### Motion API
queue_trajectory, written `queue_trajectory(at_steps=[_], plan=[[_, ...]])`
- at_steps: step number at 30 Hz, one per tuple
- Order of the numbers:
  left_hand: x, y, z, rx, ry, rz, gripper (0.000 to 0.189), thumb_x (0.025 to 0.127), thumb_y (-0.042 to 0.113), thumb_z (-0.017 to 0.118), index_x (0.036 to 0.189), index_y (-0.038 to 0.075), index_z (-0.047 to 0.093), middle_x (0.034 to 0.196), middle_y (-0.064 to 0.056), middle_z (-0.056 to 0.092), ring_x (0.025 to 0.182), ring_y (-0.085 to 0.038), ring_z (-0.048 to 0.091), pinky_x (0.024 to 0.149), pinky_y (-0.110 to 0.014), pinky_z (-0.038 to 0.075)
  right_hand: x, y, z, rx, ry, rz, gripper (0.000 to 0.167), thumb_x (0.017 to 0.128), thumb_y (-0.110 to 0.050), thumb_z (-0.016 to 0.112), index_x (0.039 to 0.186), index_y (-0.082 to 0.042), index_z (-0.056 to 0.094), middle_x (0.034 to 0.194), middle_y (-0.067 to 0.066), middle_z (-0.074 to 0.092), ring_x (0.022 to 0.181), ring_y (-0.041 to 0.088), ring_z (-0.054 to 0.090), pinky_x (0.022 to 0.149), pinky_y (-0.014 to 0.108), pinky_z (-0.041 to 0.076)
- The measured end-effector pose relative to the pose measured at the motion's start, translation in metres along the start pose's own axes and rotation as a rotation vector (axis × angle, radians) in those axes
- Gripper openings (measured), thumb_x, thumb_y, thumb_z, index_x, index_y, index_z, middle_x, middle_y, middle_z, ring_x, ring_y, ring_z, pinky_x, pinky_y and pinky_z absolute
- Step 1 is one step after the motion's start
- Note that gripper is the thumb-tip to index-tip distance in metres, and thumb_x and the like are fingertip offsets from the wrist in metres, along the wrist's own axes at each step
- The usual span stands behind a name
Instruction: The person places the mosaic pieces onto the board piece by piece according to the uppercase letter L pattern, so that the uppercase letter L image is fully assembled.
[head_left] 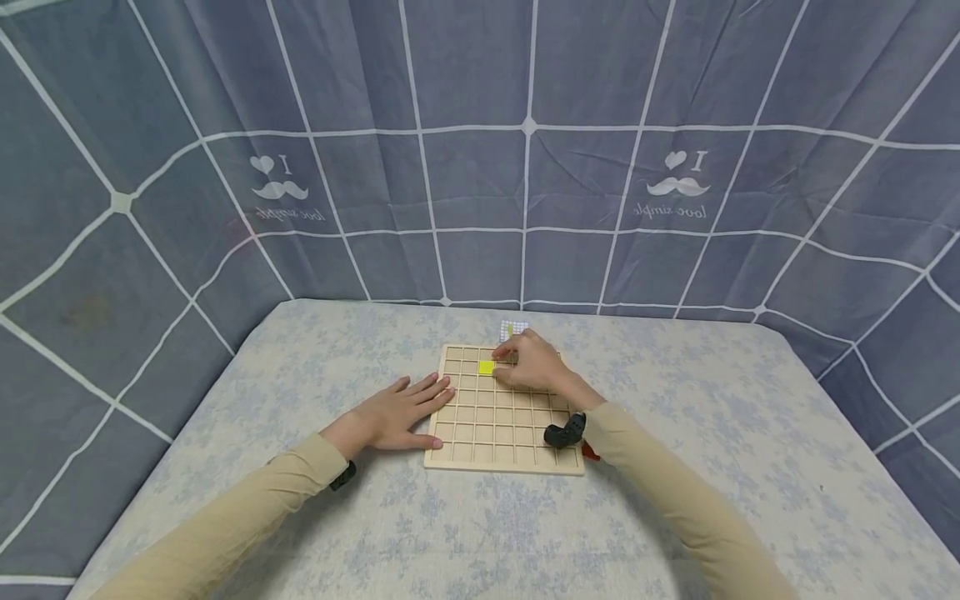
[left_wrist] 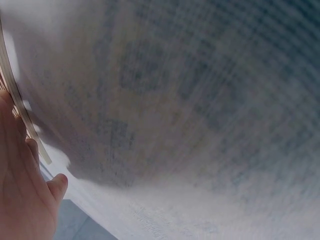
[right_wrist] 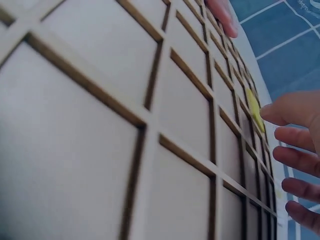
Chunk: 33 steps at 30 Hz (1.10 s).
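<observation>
A wooden grid board (head_left: pixel 483 435) with raised dividers lies flat on the table. One yellow square tile (head_left: pixel 487 367) is in a cell near its far side. My right hand (head_left: pixel 534 363) is over the board's far part; its thumb meets the right edge of the tile (right_wrist: pixel 255 109) in the right wrist view, while the other fingers stay apart from it. My left hand (head_left: pixel 399 417) lies with fingers spread, fingertips and thumb resting on the board's left edge. In the left wrist view, only part of the hand (left_wrist: pixel 25 185) shows beside the board's edge (left_wrist: pixel 22 107).
A small card with a printed grid and yellow marks (head_left: pixel 513 327) lies behind the board, partly hidden by my right hand. Something red (head_left: pixel 591 451) shows beside the board's near right corner, under my right forearm. A blue-grey checked curtain (head_left: pixel 480 183) encloses the patterned tablecloth (head_left: pixel 375 525).
</observation>
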<state>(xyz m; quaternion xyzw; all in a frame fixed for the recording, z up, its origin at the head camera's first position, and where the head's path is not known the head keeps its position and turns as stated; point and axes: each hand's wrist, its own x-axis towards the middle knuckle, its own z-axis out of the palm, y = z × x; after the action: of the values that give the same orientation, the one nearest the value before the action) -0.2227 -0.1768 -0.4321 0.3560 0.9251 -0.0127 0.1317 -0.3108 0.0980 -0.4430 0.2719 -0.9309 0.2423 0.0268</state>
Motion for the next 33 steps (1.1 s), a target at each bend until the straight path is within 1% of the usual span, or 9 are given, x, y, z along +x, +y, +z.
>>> queue_trajectory(at_steps=[3,7,12,17,22,25,28,33], plan=[[0.001,-0.001,0.001,-0.002,0.001,0.005,0.084,0.093,0.067,0.04,0.156,0.019,0.014,0.163,-0.004,0.009,0.151,-0.025,0.009,0.12,-0.055,0.015,-0.005,0.004,-0.009,0.012,0.008,0.017,0.029,0.082,-0.033,0.074,0.105,-0.017,0.076,0.099,0.0,0.07,0.093,0.018,0.056,0.08,0.037,0.051],[0.001,-0.002,0.003,0.0,0.001,0.008,0.084,0.093,0.067,0.038,0.156,0.018,0.013,0.163,-0.004,0.008,0.151,-0.026,0.008,0.119,-0.055,0.014,-0.013,0.01,-0.025,0.012,0.03,0.016,0.03,0.084,-0.031,0.072,0.109,-0.015,0.075,0.103,0.003,0.07,0.101,0.022,0.057,0.082,0.042,0.05],[0.0,-0.001,0.001,-0.003,0.005,0.008,0.084,0.093,0.067,0.039,0.156,0.018,0.014,0.163,-0.004,0.008,0.151,-0.025,0.009,0.119,-0.055,0.015,-0.024,0.02,-0.042,-0.015,0.043,0.046,0.032,0.084,-0.03,0.072,0.112,-0.013,0.073,0.105,0.004,0.07,0.103,0.026,0.057,0.083,0.046,0.05],[-0.001,0.001,0.0,-0.004,0.011,0.011,0.083,0.093,0.065,0.041,0.156,0.018,0.015,0.163,-0.005,0.011,0.151,-0.026,0.01,0.119,-0.056,0.015,-0.039,0.032,-0.054,-0.015,0.062,0.076,0.033,0.084,-0.028,0.074,0.112,-0.012,0.073,0.105,0.006,0.07,0.104,0.028,0.057,0.085,0.047,0.05],[-0.001,0.001,0.0,0.0,0.019,0.02,0.083,0.093,0.064,0.041,0.156,0.017,0.016,0.163,-0.006,0.011,0.15,-0.028,0.011,0.119,-0.056,0.016,-0.056,0.045,-0.06,-0.027,0.078,0.102,0.033,0.082,-0.028,0.075,0.11,-0.01,0.073,0.102,0.007,0.07,0.1,0.027,0.056,0.084,0.046,0.049],[-0.001,0.001,0.001,0.007,0.021,0.022,0.083,0.093,0.065,0.041,0.156,0.017,0.015,0.163,-0.007,0.011,0.15,-0.028,0.01,0.119,-0.056,0.016,-0.068,0.054,-0.062,-0.042,0.082,0.099,0.033,0.081,-0.028,0.075,0.109,-0.01,0.074,0.1,0.007,0.071,0.097,0.026,0.056,0.082,0.046,0.049],[0.0,0.001,0.002,0.01,0.026,0.025,0.083,0.094,0.064,0.041,0.156,0.016,0.015,0.163,-0.007,0.011,0.15,-0.029,0.01,0.118,-0.056,0.017,-0.078,0.064,-0.061,-0.057,0.085,0.08,0.032,0.08,-0.027,0.076,0.107,-0.01,0.074,0.098,0.006,0.072,0.093,0.025,0.058,0.081,0.046,0.05],[-0.001,0.002,0.001,0.003,0.031,0.026,0.081,0.094,0.062,0.042,0.156,0.015,0.017,0.163,-0.008,0.012,0.15,-0.029,0.011,0.118,-0.057,0.017,-0.092,0.077,-0.057,-0.066,0.065,0.086,0.031,0.078,-0.028,0.078,0.104,-0.011,0.075,0.095,0.003,0.073,0.09,0.02,0.058,0.08,0.043,0.051]])
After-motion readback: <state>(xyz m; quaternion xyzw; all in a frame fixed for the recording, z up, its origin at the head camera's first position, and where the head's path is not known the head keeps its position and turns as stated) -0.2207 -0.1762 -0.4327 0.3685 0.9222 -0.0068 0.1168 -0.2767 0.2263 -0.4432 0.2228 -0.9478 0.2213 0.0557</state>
